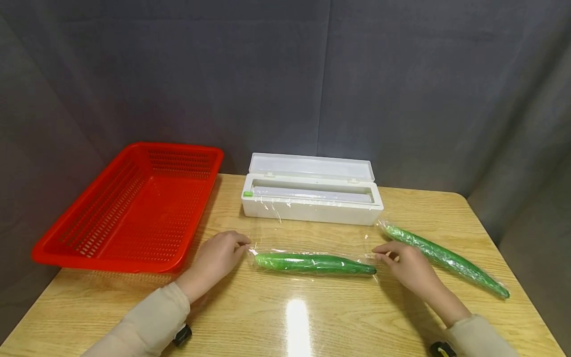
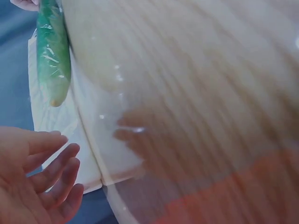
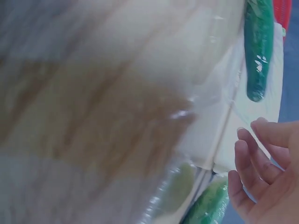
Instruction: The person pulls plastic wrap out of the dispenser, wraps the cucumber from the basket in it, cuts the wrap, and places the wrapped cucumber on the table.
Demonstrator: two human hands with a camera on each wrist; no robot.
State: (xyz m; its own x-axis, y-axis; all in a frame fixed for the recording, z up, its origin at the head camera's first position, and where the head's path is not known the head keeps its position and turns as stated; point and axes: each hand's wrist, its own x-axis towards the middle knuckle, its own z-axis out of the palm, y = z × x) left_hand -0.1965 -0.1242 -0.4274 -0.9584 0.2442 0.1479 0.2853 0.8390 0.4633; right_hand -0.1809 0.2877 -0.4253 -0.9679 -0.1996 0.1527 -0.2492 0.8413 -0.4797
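Observation:
A green cucumber lies crosswise on the table, with clear plastic wrap over and around it. The wrap stretches back from the cucumber to a long white dispenser box, whose lid stands open and shows the roll. At the cucumber's pale end, my left hand pinches the wrap's edge between thumb and fingers. My right hand pinches the wrap near the dark end. In both wrist views the fingers are bent, with thumb and forefinger tips close together near the cucumber.
A second cucumber, wrapped in film, lies slanted at the right, beyond my right hand. On the left stands a red perforated basket. A grey curtain hangs behind the wooden table.

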